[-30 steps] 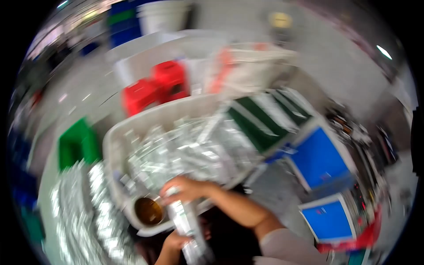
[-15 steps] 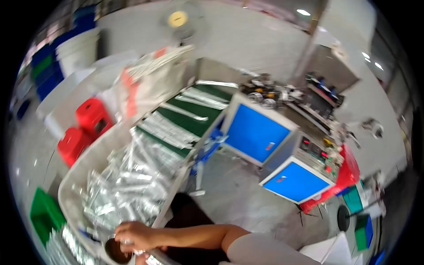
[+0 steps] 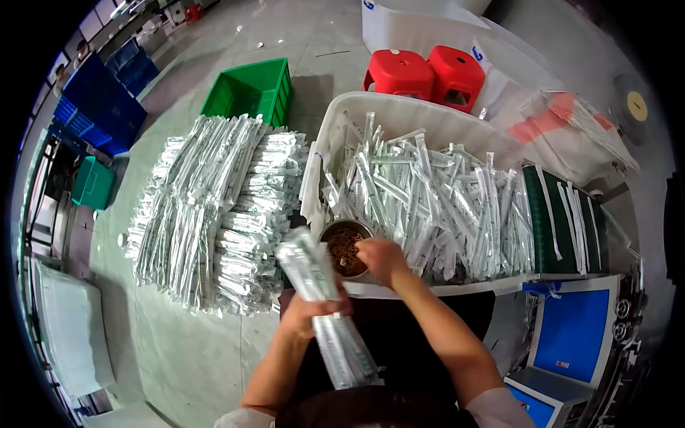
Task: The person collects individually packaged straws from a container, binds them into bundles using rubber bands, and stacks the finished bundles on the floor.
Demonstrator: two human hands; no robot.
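Left hand [image 3: 322,307]: fingers clamped round tilted bundle of clear packets [image 3: 342,349], top end beside bowl [image 3: 362,230] of brown bands [image 3: 342,251]. Right hand [image 3: 385,261] at bowl's edge; cannot tell whether fingers hold anything. Loose packets [image 3: 435,200] in white tub [image 3: 399,113] beyond.

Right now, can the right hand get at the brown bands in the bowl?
Probably yes: the right hand is at the bowl, by the brown bands, and the bundle in the left hand is on the opposite side.
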